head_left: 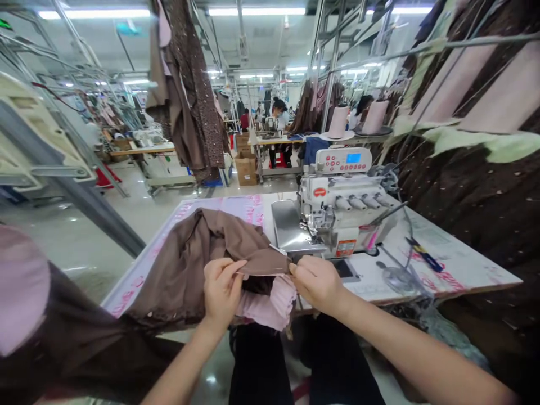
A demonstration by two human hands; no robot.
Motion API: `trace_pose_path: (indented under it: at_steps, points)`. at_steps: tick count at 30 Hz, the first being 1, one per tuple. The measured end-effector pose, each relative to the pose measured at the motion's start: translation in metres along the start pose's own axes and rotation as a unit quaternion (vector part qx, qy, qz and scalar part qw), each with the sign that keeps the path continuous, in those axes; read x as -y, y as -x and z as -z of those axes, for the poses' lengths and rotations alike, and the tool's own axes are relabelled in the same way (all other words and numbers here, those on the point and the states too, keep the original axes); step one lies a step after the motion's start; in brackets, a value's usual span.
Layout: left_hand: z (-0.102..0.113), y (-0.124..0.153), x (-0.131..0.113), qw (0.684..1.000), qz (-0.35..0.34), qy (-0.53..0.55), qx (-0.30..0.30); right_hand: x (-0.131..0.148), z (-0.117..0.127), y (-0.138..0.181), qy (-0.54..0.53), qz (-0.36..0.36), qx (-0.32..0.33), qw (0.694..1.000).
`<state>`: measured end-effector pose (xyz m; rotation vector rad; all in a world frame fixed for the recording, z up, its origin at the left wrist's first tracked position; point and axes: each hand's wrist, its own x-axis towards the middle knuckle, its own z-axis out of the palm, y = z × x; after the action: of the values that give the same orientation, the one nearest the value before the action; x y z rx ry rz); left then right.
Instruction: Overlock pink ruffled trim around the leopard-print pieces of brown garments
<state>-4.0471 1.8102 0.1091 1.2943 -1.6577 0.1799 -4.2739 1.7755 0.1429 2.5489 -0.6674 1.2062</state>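
A brown garment (189, 253) lies bunched over the front of the sewing table, with a gathered pink piece (265, 306) hanging below its edge. My left hand (223, 287) pinches the garment's edge between thumb and fingers. Closed on the same edge farther right is my right hand (318, 281), and the fabric stretches nearly straight between the two. Just beyond the hands stands a white overlock sewing machine (337, 197) with a lit blue display. Its presser foot area has a shiny metal plate (291, 225) to the left.
Yellow-and-black thread snips (424, 254) lie on the table (476, 270) at right. Thread cones (338, 122) stand behind the machine. Brown garments hang from racks at left (189, 84) and right. A metal bar (97, 202) slants along the left side. Several people work in the background.
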Motion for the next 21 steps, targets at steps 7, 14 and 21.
trace_pose_path:
  at_steps: [7,14,21]
  points:
    - [0.003,-0.023,-0.019,0.983,0.179,0.045,0.008,0.002,0.000,0.006,-0.203,-0.218,0.113,0.948]
    - [-0.064,-0.131,-0.067,0.954,-0.082,-0.154,0.246,0.010,-0.018,0.038,-0.700,-0.489,0.106,0.510]
    - [-0.144,-0.141,-0.054,0.948,-0.027,-0.103,0.299,-0.033,-0.011,0.077,-0.619,-0.540,0.048,0.568]
